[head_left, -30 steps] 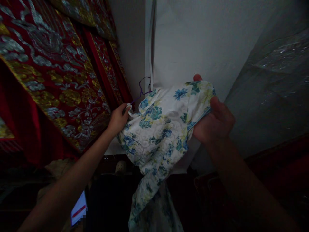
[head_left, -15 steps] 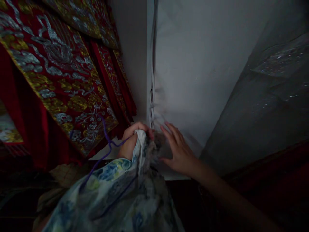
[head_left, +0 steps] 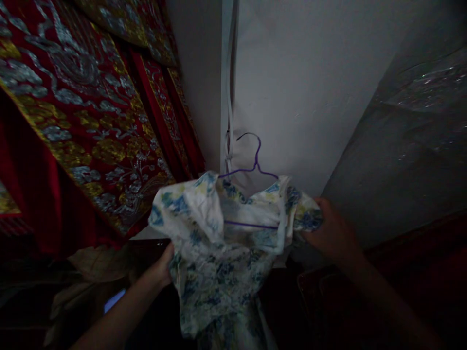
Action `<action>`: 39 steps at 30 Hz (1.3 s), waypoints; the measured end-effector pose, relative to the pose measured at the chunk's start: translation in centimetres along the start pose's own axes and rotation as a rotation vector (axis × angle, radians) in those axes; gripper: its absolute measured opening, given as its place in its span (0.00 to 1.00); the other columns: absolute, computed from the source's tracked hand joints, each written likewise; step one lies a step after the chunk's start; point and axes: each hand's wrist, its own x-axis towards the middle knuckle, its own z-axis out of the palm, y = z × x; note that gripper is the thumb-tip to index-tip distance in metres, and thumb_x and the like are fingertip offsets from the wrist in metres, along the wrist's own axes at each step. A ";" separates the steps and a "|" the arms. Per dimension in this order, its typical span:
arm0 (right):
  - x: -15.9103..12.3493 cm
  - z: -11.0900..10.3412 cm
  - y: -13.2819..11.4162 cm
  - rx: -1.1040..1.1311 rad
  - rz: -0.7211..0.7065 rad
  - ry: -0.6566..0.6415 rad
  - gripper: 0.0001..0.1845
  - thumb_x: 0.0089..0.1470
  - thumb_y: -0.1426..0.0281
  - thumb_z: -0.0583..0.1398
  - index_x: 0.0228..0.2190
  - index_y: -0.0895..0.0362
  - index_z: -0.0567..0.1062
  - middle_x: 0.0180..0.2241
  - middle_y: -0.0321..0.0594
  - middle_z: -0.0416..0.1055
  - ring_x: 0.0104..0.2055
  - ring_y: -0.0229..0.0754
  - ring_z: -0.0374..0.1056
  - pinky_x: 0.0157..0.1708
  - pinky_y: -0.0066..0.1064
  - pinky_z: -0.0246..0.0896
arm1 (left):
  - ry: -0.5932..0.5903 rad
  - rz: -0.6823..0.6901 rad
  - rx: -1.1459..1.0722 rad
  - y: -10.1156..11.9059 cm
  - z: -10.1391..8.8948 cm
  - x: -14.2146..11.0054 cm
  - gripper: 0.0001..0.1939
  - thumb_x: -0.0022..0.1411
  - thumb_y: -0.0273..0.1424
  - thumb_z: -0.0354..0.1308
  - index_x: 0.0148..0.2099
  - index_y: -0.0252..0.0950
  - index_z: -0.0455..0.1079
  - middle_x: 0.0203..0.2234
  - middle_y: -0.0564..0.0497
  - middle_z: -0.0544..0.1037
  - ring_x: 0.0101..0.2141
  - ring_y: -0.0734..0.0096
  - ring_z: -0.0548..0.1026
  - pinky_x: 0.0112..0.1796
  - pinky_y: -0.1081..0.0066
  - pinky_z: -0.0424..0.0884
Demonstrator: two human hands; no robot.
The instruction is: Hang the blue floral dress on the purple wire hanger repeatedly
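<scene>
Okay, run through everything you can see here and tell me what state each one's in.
Garment: on the hanger, creased
Hanger: hook up, catching nothing
Left hand: at the garment's side, fingers hidden
Right hand: gripping a sleeve
Red cloth: hanging
Screen: lit, partly hidden

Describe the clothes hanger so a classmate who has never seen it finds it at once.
Find the pale wall right of the red hanging cloth embroidered in gold and silver. Before that wall is a white garment with blue and yellow flowers. The thin purple wire hanger rises from its neckline, its curved hook and purple colour unlike the white cord nearby.
</scene>
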 end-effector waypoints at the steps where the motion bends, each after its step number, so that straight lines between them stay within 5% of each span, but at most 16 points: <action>1: 1.0 -0.6 0.2 -0.027 0.042 0.020 0.27 0.41 0.58 0.68 0.44 0.50 0.69 0.38 0.51 0.77 0.37 0.61 0.74 0.31 0.42 0.60 | -0.025 -0.054 -0.064 -0.1 -0.3 0.0 0.40 0.46 0.67 0.57 0.50 0.44 0.77 0.47 0.41 0.83 0.59 0.39 0.73 0.59 0.43 0.67; 3: 3.2 -1.3 -0.3 -0.065 0.068 0.045 0.28 0.44 0.55 0.67 0.45 0.52 0.69 0.40 0.54 0.77 0.38 0.61 0.74 0.30 0.41 0.58 | -0.062 -0.067 -0.194 0.3 0.0 0.3 0.44 0.47 0.70 0.54 0.53 0.43 0.76 0.49 0.42 0.83 0.61 0.41 0.71 0.61 0.45 0.65; 6: 5.9 -1.4 -2.6 -0.102 0.006 0.057 0.30 0.47 0.52 0.66 0.47 0.55 0.69 0.41 0.56 0.77 0.39 0.59 0.73 0.31 0.38 0.57 | 0.002 0.109 -0.267 1.3 1.0 0.9 0.43 0.47 0.68 0.59 0.54 0.43 0.76 0.51 0.44 0.82 0.61 0.44 0.71 0.61 0.49 0.66; 11: 6.0 -0.2 -6.0 -0.083 -0.180 0.066 0.25 0.45 0.58 0.66 0.44 0.54 0.70 0.38 0.48 0.77 0.40 0.56 0.73 0.33 0.37 0.60 | 0.176 0.216 -0.123 0.0 1.3 0.2 0.32 0.47 0.47 0.73 0.52 0.36 0.76 0.48 0.44 0.83 0.59 0.46 0.74 0.62 0.52 0.66; 20: 2.5 1.7 -3.7 -0.003 -0.282 0.038 0.25 0.43 0.64 0.64 0.45 0.55 0.69 0.41 0.50 0.73 0.45 0.59 0.71 0.42 0.45 0.66 | 0.375 -0.036 -0.353 -6.0 1.1 -3.6 0.36 0.49 0.41 0.71 0.60 0.40 0.69 0.50 0.45 0.82 0.58 0.46 0.75 0.60 0.51 0.69; 23: 2.1 2.2 -3.0 0.044 -0.345 0.109 0.33 0.44 0.65 0.64 0.52 0.57 0.67 0.49 0.54 0.70 0.55 0.64 0.66 0.53 0.54 0.63 | 0.316 -0.102 -0.428 -6.9 1.4 -4.5 0.36 0.50 0.44 0.71 0.61 0.43 0.69 0.50 0.45 0.82 0.56 0.47 0.77 0.58 0.52 0.72; 26: 0.0 2.8 -3.6 0.148 -0.350 0.220 0.38 0.49 0.63 0.64 0.60 0.58 0.63 0.62 0.57 0.63 0.68 0.66 0.52 0.64 0.61 0.50 | 0.236 -0.124 -0.473 -7.6 1.7 -5.3 0.40 0.47 0.45 0.74 0.62 0.44 0.69 0.52 0.44 0.81 0.56 0.45 0.76 0.59 0.51 0.71; 28: -2.4 3.8 -5.0 0.317 -0.302 0.244 0.35 0.54 0.61 0.63 0.60 0.56 0.64 0.64 0.55 0.61 0.71 0.63 0.49 0.67 0.60 0.45 | 0.232 -0.104 -0.444 -8.2 2.0 -5.8 0.44 0.45 0.44 0.76 0.63 0.42 0.69 0.53 0.43 0.80 0.59 0.45 0.74 0.61 0.52 0.68; 32: -7.6 7.6 -8.9 0.763 0.028 0.010 0.18 0.60 0.57 0.59 0.47 0.54 0.74 0.50 0.48 0.75 0.54 0.53 0.70 0.56 0.47 0.64 | 0.199 -0.097 -0.335 -9.3 3.0 -6.8 0.44 0.44 0.48 0.76 0.62 0.39 0.70 0.56 0.41 0.79 0.63 0.44 0.68 0.65 0.50 0.61; 35: -9.7 10.3 -11.5 0.965 0.206 -0.253 0.19 0.61 0.51 0.57 0.35 0.53 0.76 0.37 0.42 0.78 0.41 0.49 0.74 0.43 0.38 0.69 | 0.231 -0.101 -0.298 -9.8 3.6 -7.3 0.44 0.43 0.50 0.75 0.60 0.40 0.72 0.56 0.42 0.79 0.66 0.44 0.64 0.67 0.50 0.57; 39: -10.6 12.1 -12.5 1.000 0.319 -0.274 0.22 0.61 0.48 0.55 0.28 0.50 0.75 0.30 0.39 0.76 0.36 0.49 0.73 0.39 0.37 0.69 | 0.295 -0.080 -0.240 -9.8 3.2 -7.4 0.42 0.43 0.51 0.75 0.59 0.42 0.73 0.57 0.44 0.78 0.67 0.45 0.62 0.69 0.51 0.52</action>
